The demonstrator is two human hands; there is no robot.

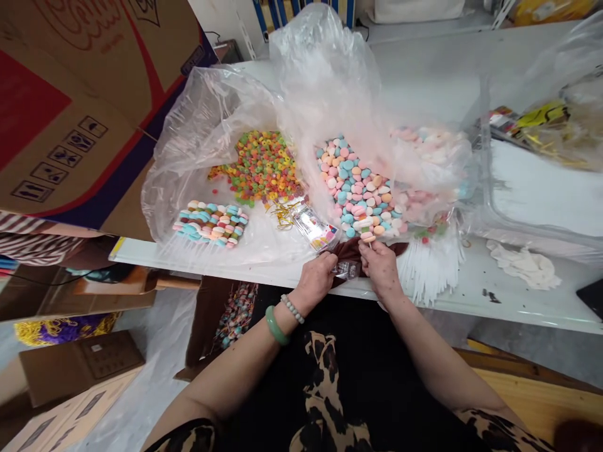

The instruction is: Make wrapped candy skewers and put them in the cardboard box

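Note:
My right hand pinches the stick of a candy skewer, its candies pointing up over the pastel pile. My left hand, with closed fingers, holds a clear plastic wrapper close beside it. Brown cloth lies under and between my hands. Past them are pastel candies and gummy rings on clear plastic. Finished-looking skewers lie in a row at the left. A stack of printed bags and gold twist ties rest in the middle. White sticks fan out right of my right hand.
A large printed carton stands at the left. Below the table edge, an open box holds many skewers. A crumpled white cloth and a clear-walled tray are on the right. Plastic sheeting bunches up at the back.

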